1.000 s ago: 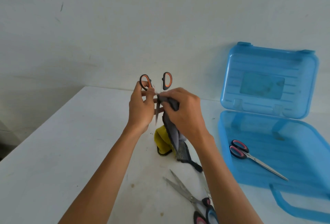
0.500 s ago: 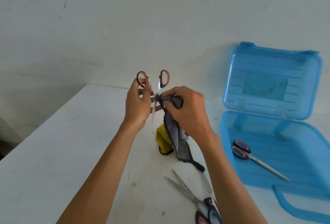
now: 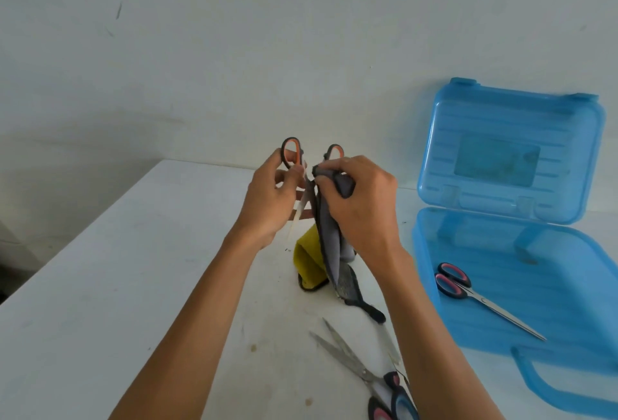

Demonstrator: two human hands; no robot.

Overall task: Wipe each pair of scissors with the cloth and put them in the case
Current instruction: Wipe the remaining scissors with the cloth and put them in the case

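My left hand (image 3: 267, 200) grips orange-handled scissors (image 3: 290, 152) by the left loop, handles up, blades spread and pointing down. My right hand (image 3: 359, 200) pinches a grey and yellow cloth (image 3: 331, 252) around one blade just below the handles; the cloth hangs down to the table. An open blue case (image 3: 501, 252) lies at the right with pink-handled scissors (image 3: 454, 281) inside. More scissors (image 3: 351, 359) lie open on the table near my right forearm, their handles partly cut off by the bottom edge.
The white table (image 3: 117, 269) meets a pale wall at the back. Its left edge runs diagonally from the far corner toward me. The case lid (image 3: 508, 148) stands upright against the wall.
Both hands with the scissors and cloth have stayed at about the same spot; the blades appear spread a little wider, and my right hand sits near the top of the blade.
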